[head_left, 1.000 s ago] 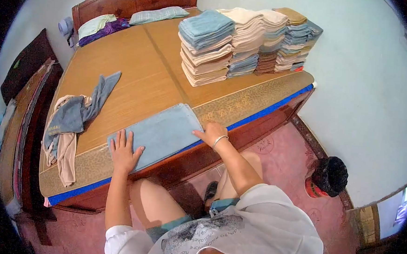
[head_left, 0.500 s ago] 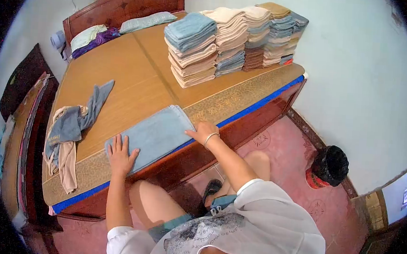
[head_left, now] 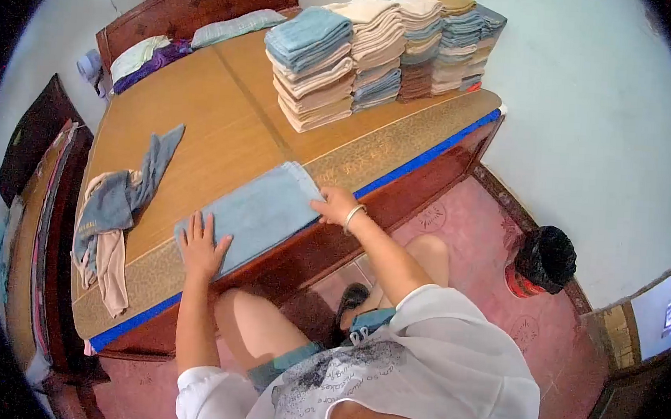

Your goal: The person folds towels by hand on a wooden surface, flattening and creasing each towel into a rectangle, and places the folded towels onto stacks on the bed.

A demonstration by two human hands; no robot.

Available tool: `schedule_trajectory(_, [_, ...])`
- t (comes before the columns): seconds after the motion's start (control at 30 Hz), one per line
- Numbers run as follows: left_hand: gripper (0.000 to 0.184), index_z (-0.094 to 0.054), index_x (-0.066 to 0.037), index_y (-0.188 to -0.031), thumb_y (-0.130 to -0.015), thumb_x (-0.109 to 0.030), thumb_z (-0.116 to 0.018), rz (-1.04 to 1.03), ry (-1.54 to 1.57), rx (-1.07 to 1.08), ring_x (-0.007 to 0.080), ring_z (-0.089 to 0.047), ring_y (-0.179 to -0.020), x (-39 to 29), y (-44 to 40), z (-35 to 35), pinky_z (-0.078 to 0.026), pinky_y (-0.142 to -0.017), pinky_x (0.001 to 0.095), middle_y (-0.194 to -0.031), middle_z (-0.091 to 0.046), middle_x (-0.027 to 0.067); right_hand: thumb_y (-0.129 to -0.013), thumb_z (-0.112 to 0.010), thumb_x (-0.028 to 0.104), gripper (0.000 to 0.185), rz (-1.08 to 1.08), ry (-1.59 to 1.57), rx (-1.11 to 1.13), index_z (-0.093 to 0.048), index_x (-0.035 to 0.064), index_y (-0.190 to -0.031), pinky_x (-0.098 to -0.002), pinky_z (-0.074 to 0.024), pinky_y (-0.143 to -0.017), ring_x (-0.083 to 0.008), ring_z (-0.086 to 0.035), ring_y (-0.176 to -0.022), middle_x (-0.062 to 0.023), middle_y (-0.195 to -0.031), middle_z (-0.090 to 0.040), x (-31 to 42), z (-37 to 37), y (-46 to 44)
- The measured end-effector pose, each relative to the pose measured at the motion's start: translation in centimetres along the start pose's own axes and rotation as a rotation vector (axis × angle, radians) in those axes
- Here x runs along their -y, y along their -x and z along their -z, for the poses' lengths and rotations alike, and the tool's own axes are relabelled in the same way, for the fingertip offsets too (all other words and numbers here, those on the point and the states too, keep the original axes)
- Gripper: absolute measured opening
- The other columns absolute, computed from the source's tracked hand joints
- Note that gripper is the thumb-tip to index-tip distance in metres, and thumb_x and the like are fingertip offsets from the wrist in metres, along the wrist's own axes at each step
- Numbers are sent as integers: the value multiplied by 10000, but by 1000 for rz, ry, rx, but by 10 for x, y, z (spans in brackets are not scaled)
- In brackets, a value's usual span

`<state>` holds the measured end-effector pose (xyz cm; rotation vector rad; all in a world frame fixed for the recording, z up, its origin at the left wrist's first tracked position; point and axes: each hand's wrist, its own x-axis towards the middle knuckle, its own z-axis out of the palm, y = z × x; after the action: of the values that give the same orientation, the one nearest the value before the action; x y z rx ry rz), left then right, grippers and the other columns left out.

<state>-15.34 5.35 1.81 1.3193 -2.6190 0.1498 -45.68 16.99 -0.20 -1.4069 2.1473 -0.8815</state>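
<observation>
Lying lengthwise along the near edge of the red-brown wooden bed, the folded light-blue cloth stretches rightward from the left hand, its long axis angling toward the bed's far right. The left hand rests open, fingers spread, on its left end. Nearer the right end, the right hand touches the edge, fingers partly curled; whether it pinches fabric, I cannot tell.
</observation>
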Motion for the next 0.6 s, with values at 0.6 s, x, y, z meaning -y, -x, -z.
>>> schedule_trajectory(0.6, [833,-310,-197,-1345,-696,-704,-441,20,49,69,315,-108,-1325,-83,-44,5,-49,-1026,547,-1422,-179,152,-756,-618,66,367,129,-627,-243,-460,54,-1087,-283,-481,-674,-157,-565,-824,-94,-936,-584,-1,42,-30])
